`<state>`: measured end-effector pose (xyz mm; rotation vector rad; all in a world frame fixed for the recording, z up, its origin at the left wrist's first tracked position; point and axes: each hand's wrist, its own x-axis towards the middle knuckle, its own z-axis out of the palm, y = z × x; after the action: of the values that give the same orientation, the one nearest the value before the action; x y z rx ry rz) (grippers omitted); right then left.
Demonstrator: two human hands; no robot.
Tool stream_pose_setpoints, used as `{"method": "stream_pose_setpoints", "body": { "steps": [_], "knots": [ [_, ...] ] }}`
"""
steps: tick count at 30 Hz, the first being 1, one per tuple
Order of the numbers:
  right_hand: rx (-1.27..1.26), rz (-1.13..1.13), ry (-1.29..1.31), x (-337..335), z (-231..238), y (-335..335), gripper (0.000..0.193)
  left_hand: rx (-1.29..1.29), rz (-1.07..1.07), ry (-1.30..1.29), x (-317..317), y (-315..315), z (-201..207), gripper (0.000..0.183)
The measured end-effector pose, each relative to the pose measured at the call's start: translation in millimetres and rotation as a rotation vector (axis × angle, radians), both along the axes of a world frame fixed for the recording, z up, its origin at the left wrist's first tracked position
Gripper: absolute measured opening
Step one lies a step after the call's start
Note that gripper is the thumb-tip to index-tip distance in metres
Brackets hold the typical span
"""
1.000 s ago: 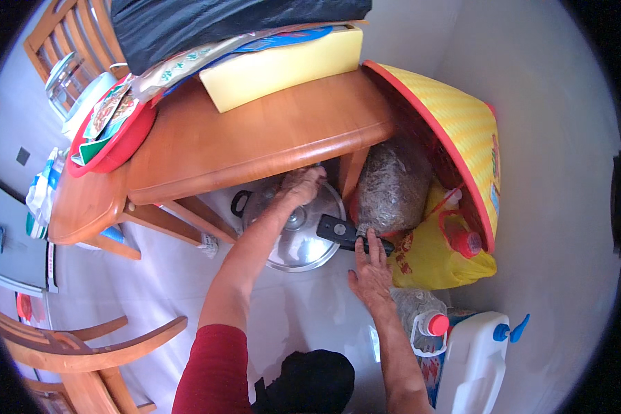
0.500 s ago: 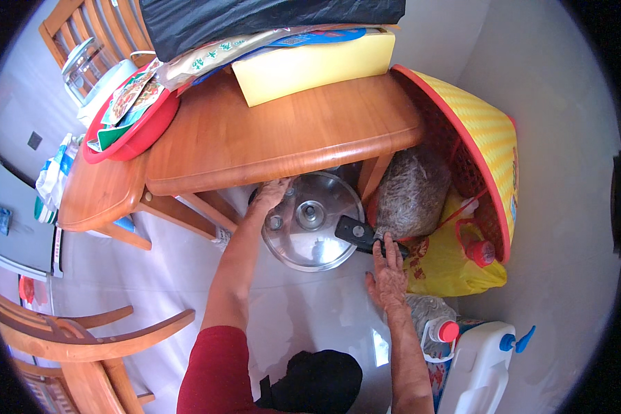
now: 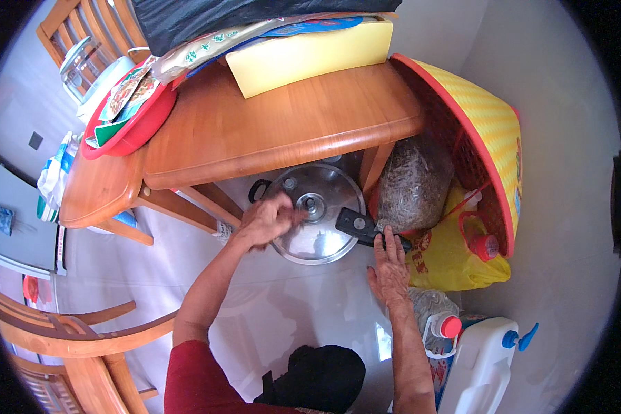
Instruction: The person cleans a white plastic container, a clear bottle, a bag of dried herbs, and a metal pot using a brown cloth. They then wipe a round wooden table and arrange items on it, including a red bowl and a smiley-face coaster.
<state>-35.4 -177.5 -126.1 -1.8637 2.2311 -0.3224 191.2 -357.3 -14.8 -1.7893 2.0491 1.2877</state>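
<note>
A shiny metal pressure cooker (image 3: 328, 238) stands on the floor, partly under the wooden table's front edge. Its round lid has a raised knob (image 3: 312, 205) in the middle. A long black handle (image 3: 357, 224) points right, and a short black side handle (image 3: 258, 190) shows at the far left. Over the lid's left part is my left hand (image 3: 269, 219), its fingers bent and smeared by motion; whether it touches the lid I cannot make out. My right hand (image 3: 390, 272) rests its stretched fingers on the outer end of the long handle, thumb apart.
The wooden table (image 3: 283, 148) overhangs the cooker. Right of it are a stuffed bag (image 3: 414, 186), a tipped red and yellow basket (image 3: 486, 117), a yellow plastic bag (image 3: 441, 259) and a white jug (image 3: 479, 366). A wooden chair (image 3: 83, 338) stands at the left.
My left hand has come off the cooker's far left edge, moving nearer and over the lid, baring the side handle. My right hand stays on the long handle.
</note>
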Motion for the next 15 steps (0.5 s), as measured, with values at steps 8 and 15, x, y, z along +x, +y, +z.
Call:
{"method": "stream_pose_setpoints", "body": {
  "steps": [8, 15],
  "knots": [
    [0.049, -0.007, 0.009, 7.2, 5.4, -4.4, 0.080, -0.562, -0.241, 0.227, -79.0, -65.5, -77.7, 0.028],
    [0.012, 0.006, 0.018, 12.4, 7.1, -4.5, 0.077, -0.916, -0.532, -0.085, -103.4, -16.5, -91.6, 0.020]
  ]
}}
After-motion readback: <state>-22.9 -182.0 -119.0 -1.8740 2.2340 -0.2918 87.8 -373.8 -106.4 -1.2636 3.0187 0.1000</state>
